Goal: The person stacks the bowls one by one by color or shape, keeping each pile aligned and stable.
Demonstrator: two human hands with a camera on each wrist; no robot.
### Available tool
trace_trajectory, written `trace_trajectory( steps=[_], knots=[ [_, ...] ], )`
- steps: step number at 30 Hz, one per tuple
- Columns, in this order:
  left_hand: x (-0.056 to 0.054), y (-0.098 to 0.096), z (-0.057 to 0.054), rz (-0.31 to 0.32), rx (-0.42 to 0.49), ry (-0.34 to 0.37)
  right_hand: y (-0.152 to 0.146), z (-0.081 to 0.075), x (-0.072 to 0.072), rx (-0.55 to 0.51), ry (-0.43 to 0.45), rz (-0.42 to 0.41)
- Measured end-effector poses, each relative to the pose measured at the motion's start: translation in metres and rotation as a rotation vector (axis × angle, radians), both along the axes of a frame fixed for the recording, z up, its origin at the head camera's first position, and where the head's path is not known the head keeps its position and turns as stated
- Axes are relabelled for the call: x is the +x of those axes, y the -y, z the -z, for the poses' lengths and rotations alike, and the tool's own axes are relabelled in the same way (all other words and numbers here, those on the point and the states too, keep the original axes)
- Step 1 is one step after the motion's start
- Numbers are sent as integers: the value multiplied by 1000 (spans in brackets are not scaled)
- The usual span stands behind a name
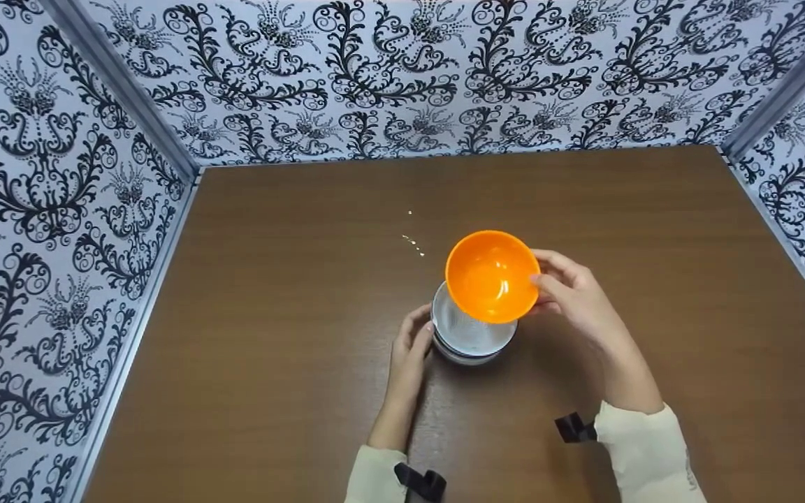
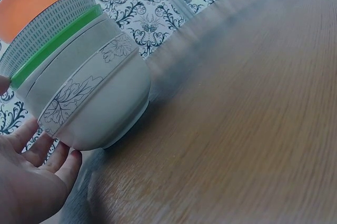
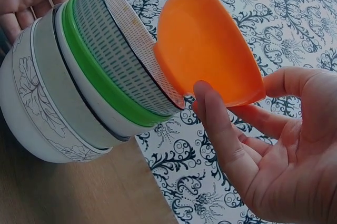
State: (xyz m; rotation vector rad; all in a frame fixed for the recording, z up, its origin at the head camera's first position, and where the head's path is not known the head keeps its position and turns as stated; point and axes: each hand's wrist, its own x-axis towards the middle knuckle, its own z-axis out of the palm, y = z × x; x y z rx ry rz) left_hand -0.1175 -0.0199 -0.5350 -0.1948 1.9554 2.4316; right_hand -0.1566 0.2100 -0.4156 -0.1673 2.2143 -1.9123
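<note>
An orange bowl (image 1: 492, 272) is tilted above a stack of bowls, pinched at its right side between my right hand's (image 1: 581, 297) thumb and fingers. In the right wrist view its lower edge overlaps the rim of the top bowl, which is white with a dashed pattern (image 3: 113, 55). Beneath that come a green-rimmed bowl (image 3: 95, 81), a plain pale bowl (image 3: 52, 87) and, at the bottom, a white bowl with leaf drawings (image 2: 105, 97). My left hand (image 1: 408, 356) touches the stack's left side, its fingers spread against the lower bowl and its thumb near the green rim.
The stack stands on a brown wooden table (image 1: 291, 293). Several small pale crumbs (image 1: 414, 243) lie beyond it. Panels with black scrollwork (image 1: 402, 77) border the table's back and sides. Black straps (image 1: 422, 482) hang at both sleeve cuffs.
</note>
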Motion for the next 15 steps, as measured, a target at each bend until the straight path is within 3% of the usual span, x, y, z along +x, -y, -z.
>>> trace_trajectory(
  steps=[15],
  knots=[
    [-1,1,1,7,2,-2,1,5,2,147,-22,-17]
  ],
)
